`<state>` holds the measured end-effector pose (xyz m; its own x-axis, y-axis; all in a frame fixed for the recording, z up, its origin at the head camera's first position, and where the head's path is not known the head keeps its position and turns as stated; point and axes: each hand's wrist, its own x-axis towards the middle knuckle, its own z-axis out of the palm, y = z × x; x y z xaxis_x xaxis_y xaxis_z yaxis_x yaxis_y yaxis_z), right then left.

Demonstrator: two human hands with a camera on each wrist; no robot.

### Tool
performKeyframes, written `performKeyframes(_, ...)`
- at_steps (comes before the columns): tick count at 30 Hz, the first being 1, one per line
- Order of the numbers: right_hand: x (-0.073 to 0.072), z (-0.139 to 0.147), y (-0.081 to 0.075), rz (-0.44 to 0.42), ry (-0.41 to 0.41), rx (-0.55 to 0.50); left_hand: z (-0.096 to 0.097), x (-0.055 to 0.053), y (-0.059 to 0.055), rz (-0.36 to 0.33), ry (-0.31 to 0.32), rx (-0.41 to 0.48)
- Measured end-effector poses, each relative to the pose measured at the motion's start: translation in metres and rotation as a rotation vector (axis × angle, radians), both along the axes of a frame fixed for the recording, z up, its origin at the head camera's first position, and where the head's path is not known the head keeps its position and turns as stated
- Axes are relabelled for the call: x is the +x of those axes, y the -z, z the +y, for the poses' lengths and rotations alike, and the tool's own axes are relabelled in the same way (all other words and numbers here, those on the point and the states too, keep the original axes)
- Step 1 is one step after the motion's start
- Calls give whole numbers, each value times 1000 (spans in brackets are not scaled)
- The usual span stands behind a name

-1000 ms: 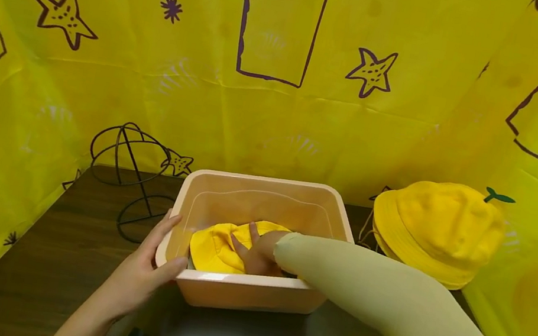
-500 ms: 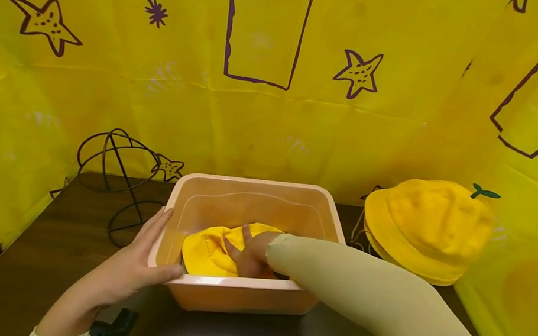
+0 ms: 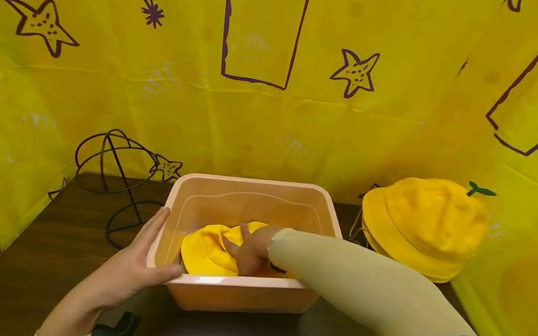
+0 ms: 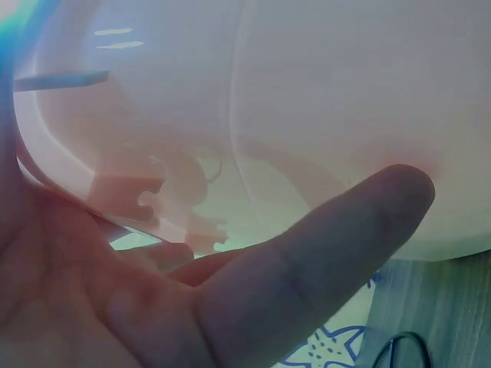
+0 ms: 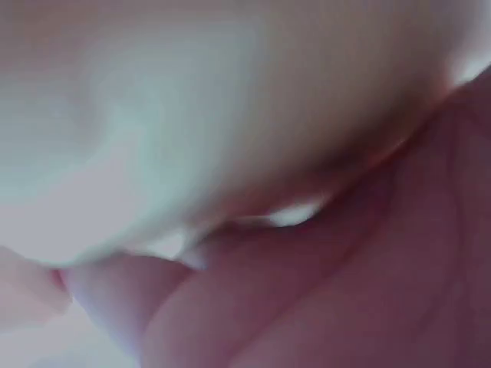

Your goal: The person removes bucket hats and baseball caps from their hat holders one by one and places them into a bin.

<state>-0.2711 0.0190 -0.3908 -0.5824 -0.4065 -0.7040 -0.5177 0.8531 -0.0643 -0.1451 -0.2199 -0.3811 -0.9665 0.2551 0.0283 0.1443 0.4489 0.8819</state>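
Note:
A pinkish-orange plastic basin (image 3: 240, 302) stands on the dark table in the head view. My left hand (image 3: 128, 272) grips its near left corner, thumb over the front rim and fingers along the left side. In the left wrist view one digit of the left hand (image 4: 253, 284) lies against the basin's smooth wall (image 4: 322, 84). Inside the basin lies a yellow cloth hat (image 3: 206, 250). My right hand (image 3: 253, 252) reaches in over the front rim and rests on the hat with thumb and finger spread; its other fingers are hidden. The right wrist view is a close blur.
A black wire hat stand (image 3: 126, 176) stands at the back left. Another yellow hat (image 3: 426, 226) with a green sprout on top sits raised at the back right. A yellow sheet (image 3: 250, 122) with drawn stars hangs around the dark wooden table (image 3: 29, 270).
The head view has turned slightly right, so the scene sits further left. Both hands keep nearly the same places on the basin and hat.

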Motion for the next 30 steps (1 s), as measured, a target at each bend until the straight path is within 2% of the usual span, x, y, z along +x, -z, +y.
performKeyframes(3, -4, 2, -15, -1, -74, -25, 0, 0, 0, -1, -2, -10)
performKeyframes(8, -3, 12, -50, 66, -205, -86, 0, 2, 0, -33, -11, -12)
performKeyframes(10, 1, 20, -67, 101, -214, -131, 1, 2, -1, -38, -14, -12)
performKeyframes(13, 6, 39, -95, 169, -225, -255, 1, 2, 0, -34, -13, 0)
performKeyframes(15, 8, 58, -113, 208, -210, -392, 0, 2, 0, -27, -12, 2)
performKeyframes(17, 9, 80, -128, 255, -168, -560, 0, 2, 0, -22, -12, 5)
performKeyframes(20, 12, 116, -144, 297, -44, -839, -1, 3, 0, -15, -10, 1)
performKeyframes(24, 13, 166, -152, 299, 136, -1158, -2, 3, 1, -8, -9, -10)
performKeyframes(27, 15, 207, -153, 312, 292, -1255, -2, 3, 1, -9, -7, -10)
performKeyframes(30, 17, 250, -154, 342, 455, -1234, -1, 2, 1, -12, -6, -7)
